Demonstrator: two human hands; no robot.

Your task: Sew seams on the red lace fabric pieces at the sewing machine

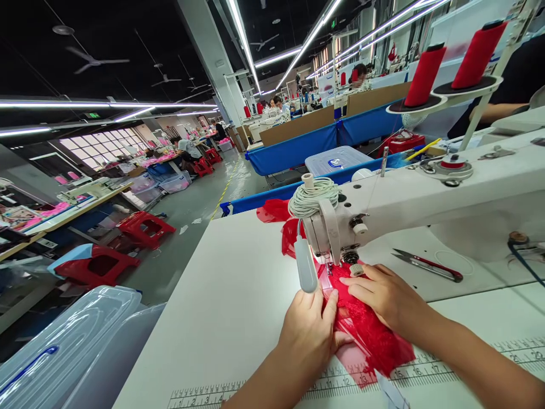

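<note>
A piece of sheer red lace fabric (361, 318) lies under the needle area of a white sewing machine (426, 193), partly bunched towards me. My left hand (309, 326) grips the fabric's left edge, close below the machine's small lamp (306, 267). On the right side of the lace, my right hand (387, 295) rests with its fingers stretched flat towards the presser foot (329, 268). More red fabric (272, 210) shows behind the machine head. A whitish strip (389, 389) sticks out at the near end of the lace.
Thread snips (430, 266) lie on the machine bed right of my right hand. A ruler scale (204, 397) runs along the white table's (221, 295) near edge. Two red thread cones (426, 74) stand above the machine. Clear plastic bins (85, 335) and red stools (102, 264) are at left.
</note>
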